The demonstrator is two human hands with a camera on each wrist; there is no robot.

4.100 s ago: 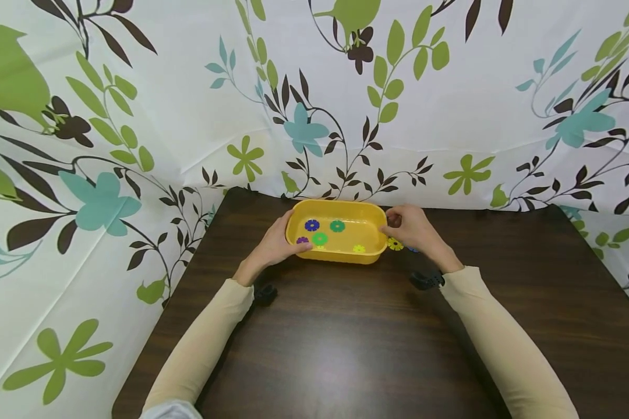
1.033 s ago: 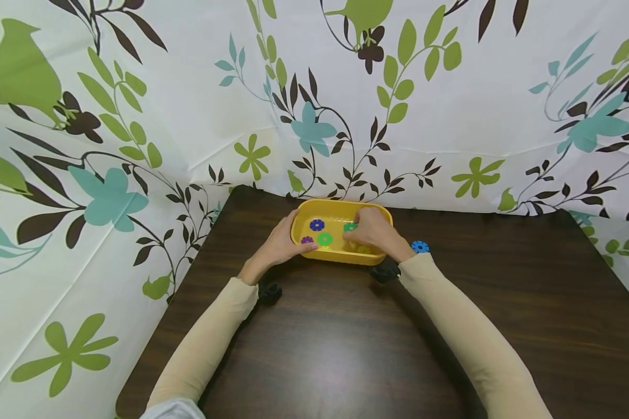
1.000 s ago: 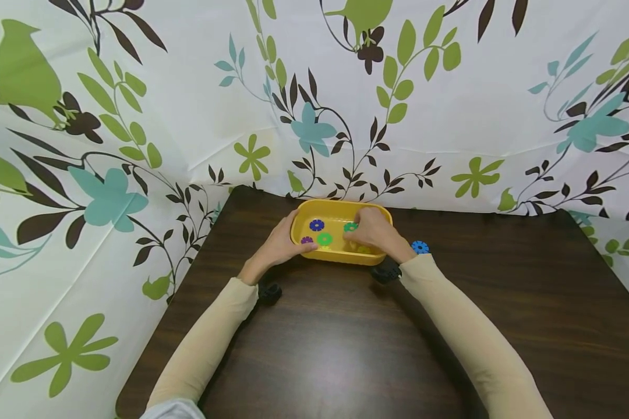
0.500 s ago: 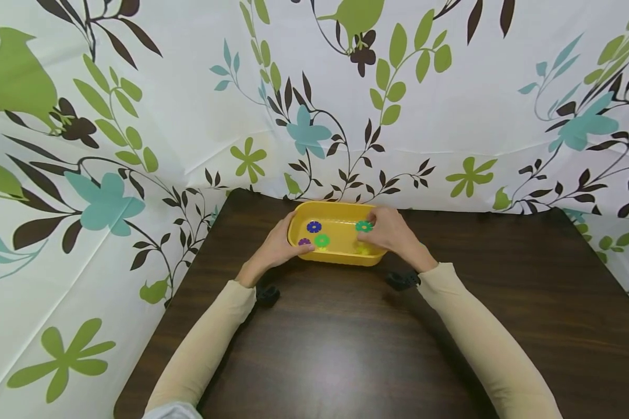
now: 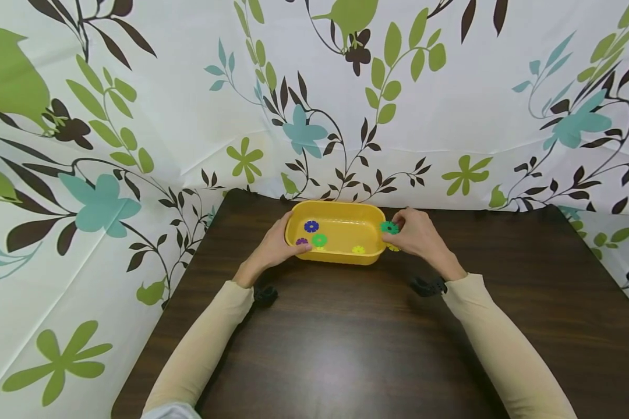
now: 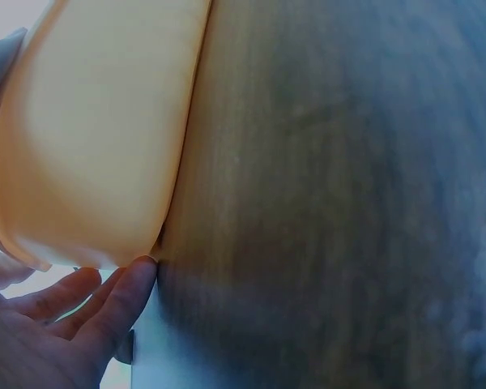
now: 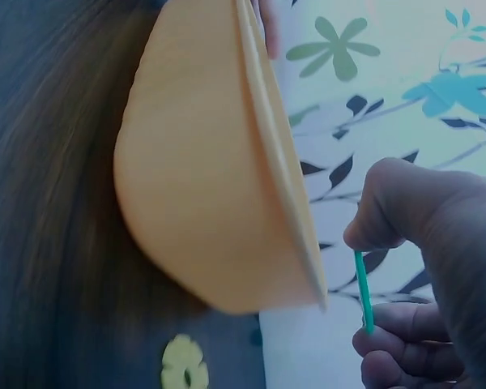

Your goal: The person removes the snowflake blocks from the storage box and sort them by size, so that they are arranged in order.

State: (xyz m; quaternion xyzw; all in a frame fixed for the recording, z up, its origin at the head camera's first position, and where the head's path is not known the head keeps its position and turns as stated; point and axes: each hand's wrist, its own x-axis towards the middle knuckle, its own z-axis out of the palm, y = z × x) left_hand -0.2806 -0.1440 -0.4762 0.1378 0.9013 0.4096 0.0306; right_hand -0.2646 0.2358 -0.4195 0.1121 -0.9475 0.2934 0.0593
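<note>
A shallow yellow plastic tub (image 5: 340, 256) stands near the back of the table. My left hand (image 5: 275, 243) holds its left end, thumb over the rim and fingers against the outside wall. Just past the right rim, my right hand (image 5: 418, 233) pinches a green notched plastic disc (image 5: 389, 227) between thumb and fingers; edge-on, the disc (image 7: 364, 292) shows in the right wrist view. In the tub lie a dark blue disc (image 5: 311, 226), a purple disc (image 5: 301, 241), a light green disc (image 5: 320, 240) and a yellow disc (image 5: 359, 249).
On the table (image 5: 325, 337), a yellow disc (image 7: 185, 365) lies beside the tub's right end, partly under my right hand in the head view. Dark bands (image 5: 427, 286) hang at both wrists. A leaf-patterned cloth (image 5: 346, 145) rises directly behind the table.
My right hand has lifted the green disc out of the tub and moved right, past the rim. The blue disc on the table is now hidden. My left hand stays on the tub.
</note>
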